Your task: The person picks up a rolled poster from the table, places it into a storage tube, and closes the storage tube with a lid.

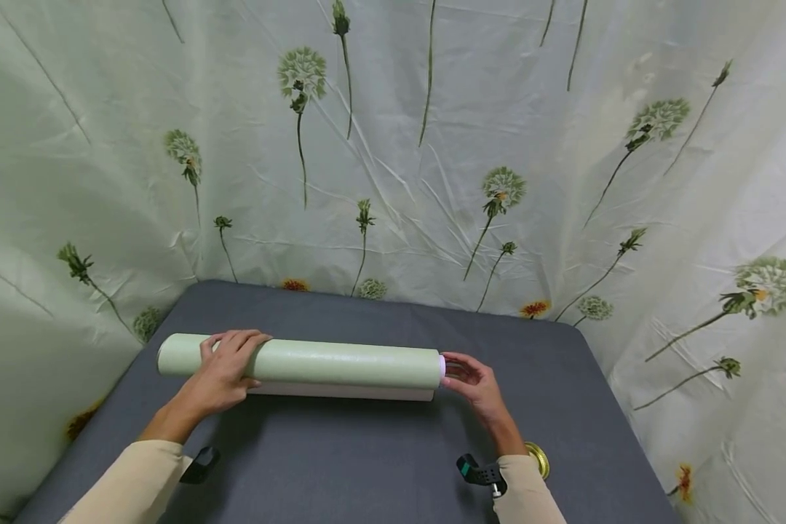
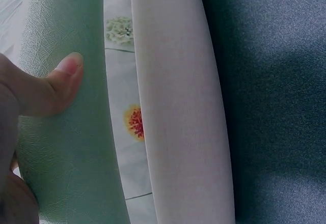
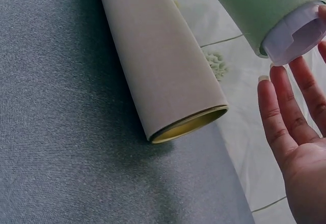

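A long pale green roll of sheet material with a textured surface (image 1: 354, 364) lies crosswise above the table. Over its left part, my left hand (image 1: 225, 367) grips it, the thumb (image 2: 69, 76) pressed along the near side. A lilac-white ring (image 3: 295, 35) sticks out of the roll's right end. My right hand (image 1: 477, 386) holds this ring by its rim between fingertips and thumb, the palm away from it. Below and nearer lies a second roll, off-white (image 3: 163, 56), with a yellowish inside at its end; neither hand touches it.
Beneath everything is a table with a dark grey cloth (image 1: 340, 466). A shiny gold ring-shaped thing (image 1: 538, 460) lies beside the right forearm, partly hidden by the sleeve. A flower-printed curtain (image 1: 399, 167) hangs behind the table and along both sides.
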A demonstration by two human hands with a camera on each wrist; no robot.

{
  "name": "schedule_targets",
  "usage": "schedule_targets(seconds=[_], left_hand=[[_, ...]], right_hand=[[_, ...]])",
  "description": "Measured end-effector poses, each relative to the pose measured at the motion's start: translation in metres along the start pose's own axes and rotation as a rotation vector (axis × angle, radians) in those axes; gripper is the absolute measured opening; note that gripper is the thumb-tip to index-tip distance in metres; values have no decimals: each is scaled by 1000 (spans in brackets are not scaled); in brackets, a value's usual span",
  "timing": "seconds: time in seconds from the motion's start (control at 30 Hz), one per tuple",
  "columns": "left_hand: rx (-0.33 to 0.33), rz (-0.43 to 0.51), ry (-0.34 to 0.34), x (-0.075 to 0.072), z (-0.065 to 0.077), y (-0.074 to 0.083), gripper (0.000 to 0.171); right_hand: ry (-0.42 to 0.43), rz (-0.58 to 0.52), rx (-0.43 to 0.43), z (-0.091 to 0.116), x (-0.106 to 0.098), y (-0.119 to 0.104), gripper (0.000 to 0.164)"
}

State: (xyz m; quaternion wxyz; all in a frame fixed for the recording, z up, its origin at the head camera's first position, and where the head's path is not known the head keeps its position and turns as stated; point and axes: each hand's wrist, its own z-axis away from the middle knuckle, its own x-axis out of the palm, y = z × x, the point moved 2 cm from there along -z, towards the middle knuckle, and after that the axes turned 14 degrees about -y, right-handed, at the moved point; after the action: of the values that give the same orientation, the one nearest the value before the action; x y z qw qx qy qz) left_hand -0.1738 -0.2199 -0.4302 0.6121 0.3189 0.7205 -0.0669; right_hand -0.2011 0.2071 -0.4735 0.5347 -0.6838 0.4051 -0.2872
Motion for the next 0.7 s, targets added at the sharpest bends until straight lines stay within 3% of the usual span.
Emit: schedule_targets(seconds=[0.17, 0.37, 0.7], left_hand=[[-8, 3, -15, 1, 0, -1, 71], [14, -9, 15, 0, 1, -1, 72], [36, 7, 6, 0, -3, 2, 71]], right_hand=[[-5, 19, -2, -1, 3, 2, 42], [-4, -7, 9, -4, 5, 4, 41], [49, -4, 5, -3, 4, 3, 37]])
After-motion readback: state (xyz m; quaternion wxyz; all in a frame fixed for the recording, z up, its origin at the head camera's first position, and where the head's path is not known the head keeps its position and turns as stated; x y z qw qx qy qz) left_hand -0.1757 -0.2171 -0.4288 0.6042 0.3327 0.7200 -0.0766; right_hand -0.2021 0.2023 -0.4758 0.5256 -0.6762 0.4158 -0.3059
